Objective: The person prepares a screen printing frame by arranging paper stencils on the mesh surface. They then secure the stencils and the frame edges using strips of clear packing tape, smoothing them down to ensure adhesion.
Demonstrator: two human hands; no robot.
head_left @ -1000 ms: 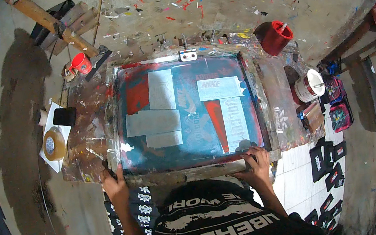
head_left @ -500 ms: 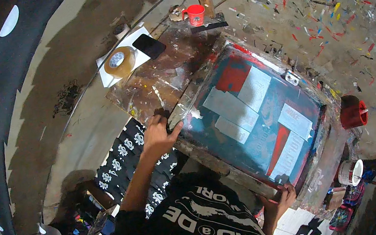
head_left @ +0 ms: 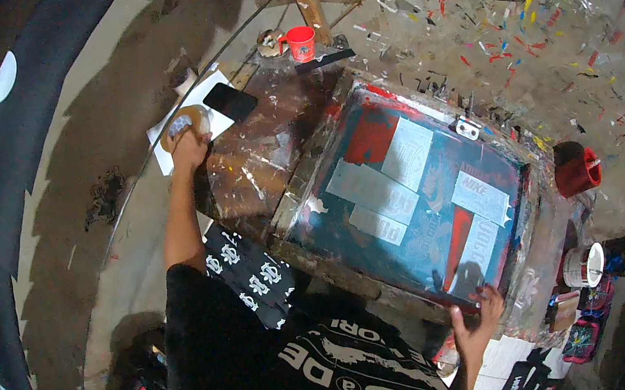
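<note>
My left hand (head_left: 190, 151) reaches out at the far left, its fingers closed on the near side of a roll of clear tan packing tape (head_left: 197, 115). The roll lies on white paper (head_left: 164, 163), beside a black phone (head_left: 230, 102). My right hand (head_left: 480, 326) is at the near right corner of a screen printing frame (head_left: 367, 277), fingers apart, fingertips at its edge. The frame holds a blue mesh (head_left: 327, 234) with red patches and several pale paper strips (head_left: 376, 180) stuck on it.
A red mug (head_left: 301, 45) stands at the back of the stained table (head_left: 269, 132). Right of the frame are a red container (head_left: 577, 169) and a white tub (head_left: 585, 266). Black printed fabric (head_left: 252, 275) hangs or lies by my left arm. A thin cord (head_left: 139, 170) crosses the left.
My left hand has left the frame's left corner and moved up and left to the tape roll. My right hand stays by the near corner, its fingers more spread. The view has shifted slightly.
</note>
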